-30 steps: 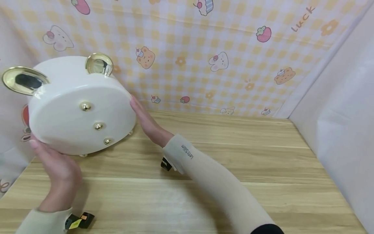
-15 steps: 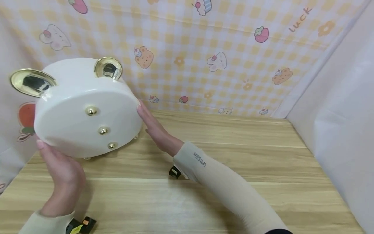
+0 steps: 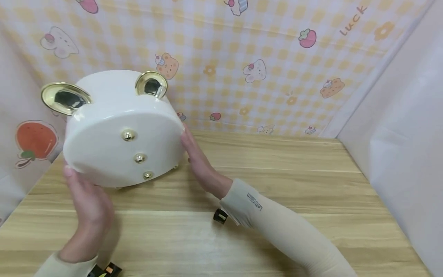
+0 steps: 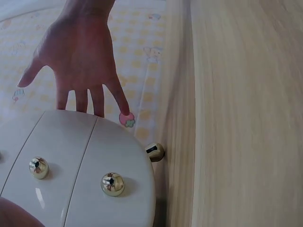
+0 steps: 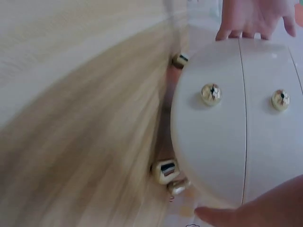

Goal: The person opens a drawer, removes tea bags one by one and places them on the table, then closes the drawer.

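Note:
A white oval drawer box has two gold ears on top and gold knobs down its front. Both hands carry it between them, tilted, low over the table in the head view. My left hand supports the lower left side, thumb at the front edge. On the opposite side my right hand presses with straight fingers. The left wrist view shows that right hand spread at the box's far edge, beyond the knobs. In the right wrist view, the left hand has its fingertips behind the white edge. Small gold feet project underneath.
The wood-grain table stretches to the right of the box. A yellow checked cloth with cartoon prints hangs behind. White side panels close in the right, and a cloth with a strawberry print hangs at left.
The box has moved to the right with both hands still on its sides. Both forearms have shifted right too, and more of the strawberry print shows at left.

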{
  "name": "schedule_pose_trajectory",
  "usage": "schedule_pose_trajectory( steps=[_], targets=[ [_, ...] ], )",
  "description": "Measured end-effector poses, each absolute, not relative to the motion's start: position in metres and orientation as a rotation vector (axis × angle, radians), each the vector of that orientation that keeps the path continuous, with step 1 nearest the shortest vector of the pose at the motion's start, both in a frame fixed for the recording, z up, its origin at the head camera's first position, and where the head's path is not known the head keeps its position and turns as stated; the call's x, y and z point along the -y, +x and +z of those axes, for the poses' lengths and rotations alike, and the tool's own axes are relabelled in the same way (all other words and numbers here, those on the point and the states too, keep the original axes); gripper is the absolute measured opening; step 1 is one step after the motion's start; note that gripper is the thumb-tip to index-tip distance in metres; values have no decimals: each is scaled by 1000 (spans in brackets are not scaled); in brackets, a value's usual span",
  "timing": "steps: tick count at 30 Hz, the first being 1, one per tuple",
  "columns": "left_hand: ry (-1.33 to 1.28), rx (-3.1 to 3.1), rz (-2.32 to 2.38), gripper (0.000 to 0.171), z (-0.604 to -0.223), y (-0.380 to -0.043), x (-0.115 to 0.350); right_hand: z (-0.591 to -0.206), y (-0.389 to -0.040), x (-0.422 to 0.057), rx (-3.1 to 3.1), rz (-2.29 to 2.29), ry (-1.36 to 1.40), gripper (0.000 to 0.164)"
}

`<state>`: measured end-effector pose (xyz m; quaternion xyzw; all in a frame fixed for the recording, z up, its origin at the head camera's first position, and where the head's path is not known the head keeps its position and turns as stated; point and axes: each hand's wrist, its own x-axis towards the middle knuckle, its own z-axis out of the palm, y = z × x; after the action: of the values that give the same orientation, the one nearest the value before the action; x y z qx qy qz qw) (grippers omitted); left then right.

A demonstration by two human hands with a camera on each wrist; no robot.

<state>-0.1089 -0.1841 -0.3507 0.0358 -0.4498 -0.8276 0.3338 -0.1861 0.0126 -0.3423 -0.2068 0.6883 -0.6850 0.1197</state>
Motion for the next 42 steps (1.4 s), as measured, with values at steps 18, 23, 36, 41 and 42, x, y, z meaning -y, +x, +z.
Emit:
schedule_pose_trajectory(
  steps=[18,23,36,41,42],
  targets=[
    [-31,1303,-2219,53,-356,-101,144,-350,-154,-44,-2098,-2274,-296,64],
    [-26,1351,-2258,58,-357,-97,134,-352,-143,-53,-2132,-2357,-205,65],
    [-43,1517,-2274,60,-356,-98,111,-352,-128,-78,-2115,-2502,-110,60],
    [-63,1593,-2267,58,-358,-101,103,-355,-123,-89,-2151,-2518,-87,61],
    [-63,1609,-2273,58,-359,-102,101,-355,-123,-91,-2157,-2523,-81,61]
  ],
)
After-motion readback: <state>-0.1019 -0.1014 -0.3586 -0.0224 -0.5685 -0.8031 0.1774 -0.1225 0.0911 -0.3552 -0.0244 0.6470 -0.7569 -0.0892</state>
